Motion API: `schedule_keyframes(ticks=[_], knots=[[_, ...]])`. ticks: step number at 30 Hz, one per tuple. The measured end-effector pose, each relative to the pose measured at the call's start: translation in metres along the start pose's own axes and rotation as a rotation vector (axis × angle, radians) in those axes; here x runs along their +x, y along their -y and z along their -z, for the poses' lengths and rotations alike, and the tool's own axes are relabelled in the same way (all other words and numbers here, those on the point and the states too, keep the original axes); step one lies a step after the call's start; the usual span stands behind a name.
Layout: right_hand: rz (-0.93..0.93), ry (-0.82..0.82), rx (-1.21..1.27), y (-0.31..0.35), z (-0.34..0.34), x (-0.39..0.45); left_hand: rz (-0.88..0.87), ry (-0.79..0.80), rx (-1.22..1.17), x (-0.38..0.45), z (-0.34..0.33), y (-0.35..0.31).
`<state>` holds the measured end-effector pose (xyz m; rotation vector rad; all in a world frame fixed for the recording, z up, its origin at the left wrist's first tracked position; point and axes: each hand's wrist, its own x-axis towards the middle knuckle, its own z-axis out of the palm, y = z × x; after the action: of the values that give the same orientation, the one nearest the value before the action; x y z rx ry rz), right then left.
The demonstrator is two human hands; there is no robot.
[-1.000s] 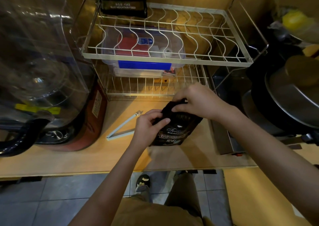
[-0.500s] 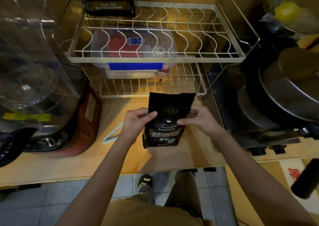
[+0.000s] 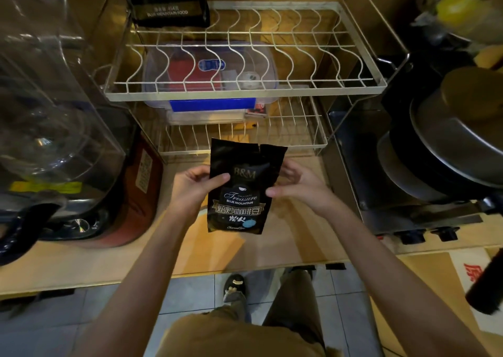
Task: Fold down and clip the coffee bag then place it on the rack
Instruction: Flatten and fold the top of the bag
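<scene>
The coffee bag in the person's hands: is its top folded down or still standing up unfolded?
Unfolded. The coffee bag is held upright, its top strip standing straight with a small notch in the edge; no clip is on it.

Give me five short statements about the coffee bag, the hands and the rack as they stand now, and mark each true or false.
1. The coffee bag is held upright above the counter. True.
2. The top of the coffee bag is already folded down and clipped. False: the top stands open and unfolded, with no clip on it.
3. The left hand grips the left edge of the coffee bag, thumb on the front. True.
4. The top shelf of the rack holds nothing. False: a second dark bag stands at its rear left corner.
5. The right hand is resting on the pan lid. False: it is at the right edge of the coffee bag.
</scene>
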<state>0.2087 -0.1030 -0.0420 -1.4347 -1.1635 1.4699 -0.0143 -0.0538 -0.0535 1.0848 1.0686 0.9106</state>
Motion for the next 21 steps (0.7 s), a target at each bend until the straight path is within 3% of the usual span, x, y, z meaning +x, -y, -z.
schedule_keyframes(ticks=[3, 11, 21], knots=[[0.019, -0.081, 0.079, -0.002, -0.021, 0.007, -0.029, -0.101, -0.021, -0.001, -0.009, -0.001], [0.063, -0.201, 0.115, -0.006, -0.031, 0.016, -0.052, -0.083, 0.213, -0.001, -0.018, -0.002], [0.019, -0.139, 0.094, 0.002, -0.008, 0.011, -0.001, 0.035, 0.031, 0.001, -0.023, -0.008]])
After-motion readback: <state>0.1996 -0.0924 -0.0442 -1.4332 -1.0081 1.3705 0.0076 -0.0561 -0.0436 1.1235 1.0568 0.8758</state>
